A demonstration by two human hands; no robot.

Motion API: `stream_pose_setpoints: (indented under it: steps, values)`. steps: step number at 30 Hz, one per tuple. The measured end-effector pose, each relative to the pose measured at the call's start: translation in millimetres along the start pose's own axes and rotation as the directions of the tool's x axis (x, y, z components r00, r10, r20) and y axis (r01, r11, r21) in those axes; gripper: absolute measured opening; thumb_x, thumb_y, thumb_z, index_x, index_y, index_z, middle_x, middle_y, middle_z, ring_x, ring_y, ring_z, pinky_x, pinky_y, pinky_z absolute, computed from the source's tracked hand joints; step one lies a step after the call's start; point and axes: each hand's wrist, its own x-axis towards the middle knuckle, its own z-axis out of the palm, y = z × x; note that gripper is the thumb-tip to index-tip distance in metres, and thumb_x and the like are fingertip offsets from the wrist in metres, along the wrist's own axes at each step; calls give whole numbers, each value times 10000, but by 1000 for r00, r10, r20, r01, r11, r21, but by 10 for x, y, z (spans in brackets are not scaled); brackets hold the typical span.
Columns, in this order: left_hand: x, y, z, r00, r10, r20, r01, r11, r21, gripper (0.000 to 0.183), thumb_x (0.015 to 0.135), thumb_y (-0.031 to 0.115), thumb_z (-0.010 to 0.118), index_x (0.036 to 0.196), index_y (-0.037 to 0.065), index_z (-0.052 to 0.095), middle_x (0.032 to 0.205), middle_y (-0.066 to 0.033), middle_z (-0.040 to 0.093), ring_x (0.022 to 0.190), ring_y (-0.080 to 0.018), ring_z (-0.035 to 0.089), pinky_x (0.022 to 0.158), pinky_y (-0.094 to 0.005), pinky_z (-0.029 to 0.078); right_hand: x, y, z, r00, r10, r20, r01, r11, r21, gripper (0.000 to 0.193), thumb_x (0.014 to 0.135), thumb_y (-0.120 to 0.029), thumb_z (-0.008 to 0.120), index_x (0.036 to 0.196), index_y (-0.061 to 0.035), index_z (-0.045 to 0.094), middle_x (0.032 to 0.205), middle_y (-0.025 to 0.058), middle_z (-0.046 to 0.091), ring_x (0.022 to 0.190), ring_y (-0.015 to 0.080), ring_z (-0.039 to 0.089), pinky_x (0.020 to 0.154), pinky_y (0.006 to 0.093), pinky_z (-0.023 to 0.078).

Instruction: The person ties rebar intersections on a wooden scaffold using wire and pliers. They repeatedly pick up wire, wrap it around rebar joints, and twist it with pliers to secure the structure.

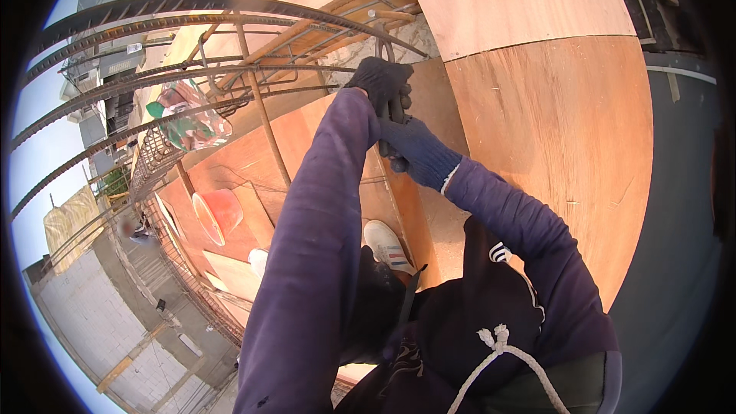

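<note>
My left hand [380, 83], in a dark knit glove, is closed around the upper part of a dark metal bar tool [396, 111]. Just below it, my right hand [416, 149] wears a dark blue-grey glove and grips the tool's lower part. Above the left glove, the tool's upper end shows a narrow fork or loop beside the ends of ribbed steel bars [307, 11]. Whether it is hooked on a bar cannot be made out. The gloves hide much of the tool.
Long rebars [138, 73] sweep across the upper left. Plywood panels [548, 107] lie at right; a board edge runs beside my shoe [387, 245]. An orange bucket [218, 216] and a camouflage cloth item [190, 116] are at left. Beyond stands a block wall [92, 314]; a distant person [140, 231] is blurred.
</note>
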Motion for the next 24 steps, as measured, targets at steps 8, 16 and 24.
stream_pose_setpoints:
  steps: [8, 16, 24]
  values:
    - [27, -36, 62, 998, 10, -61, -11, 1000, -26, 217, 958, 184, 700, 889, -3, 615, 760, -79, 610, 624, -202, 624, 548, -407, 578, 256, 146, -194, 951, -270, 148, 253, 959, 128, 210, 936, -202, 762, 1044, -44, 675, 827, 72, 683, 638, 122, 614, 521, 300, 492]
    - [77, -19, 136, 953, 253, -169, -241, 967, 87, 232, 933, 169, 731, 928, -43, 636, 756, -143, 663, 572, -225, 643, 496, -369, 538, 310, 242, -234, 931, -207, 300, 37, 873, 487, 189, 950, -57, 696, 1120, -71, 616, 832, 58, 656, 658, 166, 633, 601, 365, 541]
    - [89, 502, -281, 960, -182, 215, 133, 966, 222, 247, 1005, 263, 662, 852, 78, 605, 714, -35, 574, 656, -177, 613, 651, -376, 583, 94, -112, 598, 956, -238, 171, 65, 741, 668, 196, 993, -191, 707, 1112, -40, 666, 1004, 92, 709, 906, 203, 722, 853, 349, 640]
